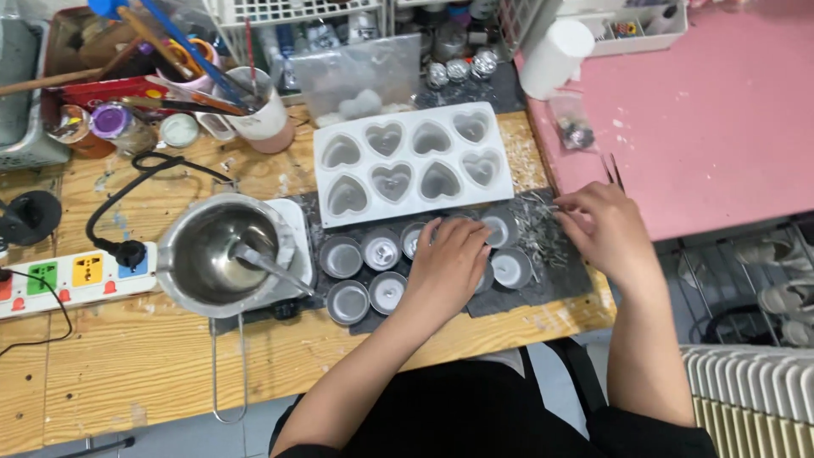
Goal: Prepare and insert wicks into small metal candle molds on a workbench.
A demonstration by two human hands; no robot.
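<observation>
Your left hand [447, 259] rests palm-down over the cluster of small round metal cups [381, 251] on the dark mat [560, 280], fingers together and curled onto the cups beneath; you can't tell whether it pinches one. The cups stand upright, open mouths up, in two rough rows running left-right along the mat's long axis, just below the white heart-cavity mold [413, 161]. The mold's long side also runs left-right, tilted slightly up toward the right.

Your right hand [602, 227] sits at the mat's right end, fingertips bunched on the pile of thin metal wick bits [536, 227], pointing left.

Edges: the pink tabletop [721, 127] butts in just right of the pile; the wooden bench's [127, 356] near edge lies close below the cups. Left is tight: the steel melting pot [222, 254], long wire handle pointing toward you, almost touches the cups. Bare wood is at lower left, below the power strip [76, 276].
</observation>
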